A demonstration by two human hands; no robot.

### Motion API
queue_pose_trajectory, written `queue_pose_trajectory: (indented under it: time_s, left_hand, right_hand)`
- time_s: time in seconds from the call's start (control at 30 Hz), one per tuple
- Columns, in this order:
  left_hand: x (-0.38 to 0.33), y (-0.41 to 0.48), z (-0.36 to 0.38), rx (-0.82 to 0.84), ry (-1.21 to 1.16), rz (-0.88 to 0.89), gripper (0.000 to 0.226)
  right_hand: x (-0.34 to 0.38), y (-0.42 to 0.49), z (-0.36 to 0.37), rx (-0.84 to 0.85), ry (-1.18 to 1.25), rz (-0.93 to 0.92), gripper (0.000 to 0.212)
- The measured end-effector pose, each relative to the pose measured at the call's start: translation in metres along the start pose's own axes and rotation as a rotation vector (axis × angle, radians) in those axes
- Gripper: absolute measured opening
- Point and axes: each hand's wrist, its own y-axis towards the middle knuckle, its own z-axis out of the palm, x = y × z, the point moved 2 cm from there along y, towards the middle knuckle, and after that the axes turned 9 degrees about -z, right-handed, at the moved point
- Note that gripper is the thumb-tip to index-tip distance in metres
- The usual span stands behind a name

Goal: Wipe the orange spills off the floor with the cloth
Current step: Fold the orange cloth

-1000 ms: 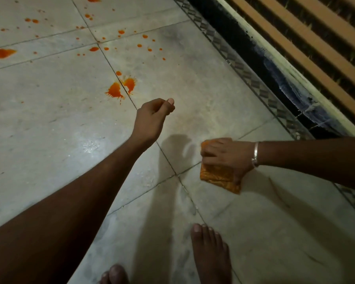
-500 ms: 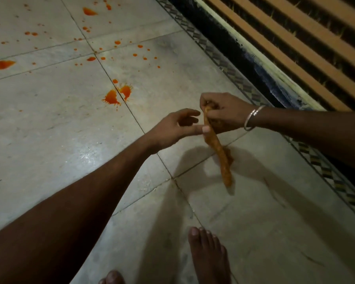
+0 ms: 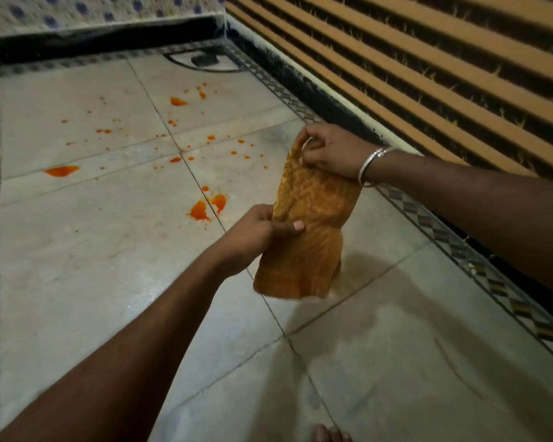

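An orange-stained cloth hangs unfolded in the air above the pale tiled floor. My right hand, with a silver bangle on the wrist, pinches its top edge. My left hand grips the cloth's left side about halfway down. Orange spills lie on the floor to the left of the cloth: a double splat closest to it, a larger smear at the left, and several small drops scattered farther back.
A patterned border strip runs along the right, below a wall of brown slats. A dark skirting and a tiled wall close the far end, with a floor drain in the corner. My toes show at the bottom edge.
The cloth has gone from pressed flat on the floor under my right hand to lifted and spread open between both hands. My left hand took hold of it. The view tilted up toward the far wall.
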Motion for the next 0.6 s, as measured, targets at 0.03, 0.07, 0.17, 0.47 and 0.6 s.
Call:
queue_pose_trajectory:
  time_s: [0.03,0.07,0.17,0.47,0.6]
  left_hand:
    - [-0.002,-0.001,-0.004,0.012,-0.028,-0.018,0.024]
    - [-0.004,-0.003,-0.008,0.011,-0.068,-0.028,0.024]
    - [-0.008,-0.007,-0.024,-0.069,-0.233,-0.045,0.026]
    - [-0.025,-0.016,-0.053,-0.179,-0.33,0.025,0.033]
    - [-0.023,-0.016,-0.06,-0.204,-0.246,0.008,0.038]
  right_hand:
    - [-0.007,0.002,0.005,0.016,0.039,0.066,0.024]
    - [-0.013,0.002,0.013,0.034,0.083,0.127,0.031]
    - [-0.024,-0.009,0.034,0.113,0.277,0.389,0.053]
    - [-0.012,-0.024,0.074,0.312,1.036,0.373,0.067]
    - [-0.005,-0.015,0.069,0.278,1.109,0.279,0.06]
